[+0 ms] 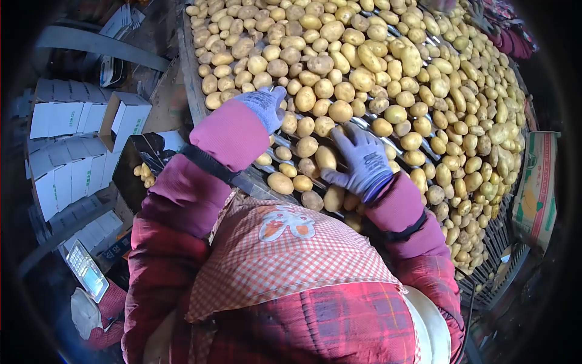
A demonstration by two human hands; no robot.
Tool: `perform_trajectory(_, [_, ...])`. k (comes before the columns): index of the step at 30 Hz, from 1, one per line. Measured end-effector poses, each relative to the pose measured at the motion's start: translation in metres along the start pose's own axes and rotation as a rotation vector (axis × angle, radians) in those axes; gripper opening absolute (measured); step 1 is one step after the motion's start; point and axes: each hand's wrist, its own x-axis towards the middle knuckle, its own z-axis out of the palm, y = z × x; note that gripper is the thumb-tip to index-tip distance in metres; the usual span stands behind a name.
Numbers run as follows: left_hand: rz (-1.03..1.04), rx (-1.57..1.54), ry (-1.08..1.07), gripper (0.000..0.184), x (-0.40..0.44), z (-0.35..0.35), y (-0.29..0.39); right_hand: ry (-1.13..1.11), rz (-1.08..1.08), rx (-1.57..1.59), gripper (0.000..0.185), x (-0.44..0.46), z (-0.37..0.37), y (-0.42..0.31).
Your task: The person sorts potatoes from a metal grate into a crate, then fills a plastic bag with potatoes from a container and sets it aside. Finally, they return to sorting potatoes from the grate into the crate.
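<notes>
Many potatoes (364,79) cover a sorting table with metal rollers (282,141). My left hand (265,106), in a grey-purple glove, rests at the near left part of the potatoes; its fingers point right and are partly bent, and whether they grip a potato is hidden. My right hand (357,159), gloved alike, lies palm down over the rollers with its fingers apart. Its thumb is beside an oblong potato (325,158). Several loose potatoes lie on the rollers between and below both hands.
White boxes (60,118) stand stacked at the left, near an open dark container (130,173) with some potatoes. A scale display (86,270) sits lower left, beside another person's sleeve (112,303). Another person's sleeve (512,42) shows upper right. A printed carton (536,188) stands right.
</notes>
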Motion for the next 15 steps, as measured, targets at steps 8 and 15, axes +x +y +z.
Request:
perform_trajectory(8, [-0.121, -1.783, -0.083, 0.035, -0.036, -0.024, -0.004, 0.068, -0.126, -0.026, 0.069, 0.0, 0.009, -0.019])
perform_trajectory(15, [-0.181, -2.301, -0.085, 0.037, -0.103, -0.011, 0.039, 0.15, -0.131, 0.051, 0.069, 0.01, 0.023, -0.017])
